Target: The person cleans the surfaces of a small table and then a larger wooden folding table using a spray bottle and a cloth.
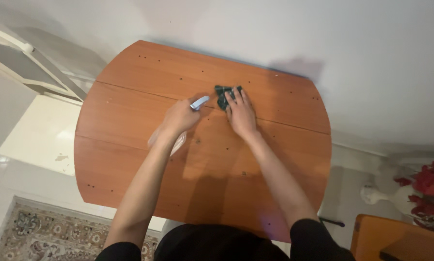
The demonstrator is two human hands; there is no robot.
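Note:
A reddish-brown wooden table [130, 150] with rounded sides fills the middle of the head view. My left hand [179, 117] grips a clear spray bottle [177, 141] with a pale blue nozzle pointing right toward the cloth. My right hand [241, 113] presses flat on a dark green crumpled cloth [222, 94], which sticks out beyond my fingertips on the table's far half. The two hands are close together, a short gap apart.
A white wall runs along the table's far edge. A white frame [28, 63] leans at the left. A patterned rug [43, 232] lies at the bottom left. Red flowers in a white vase [427, 188] and an orange stool [396, 239] stand at the right.

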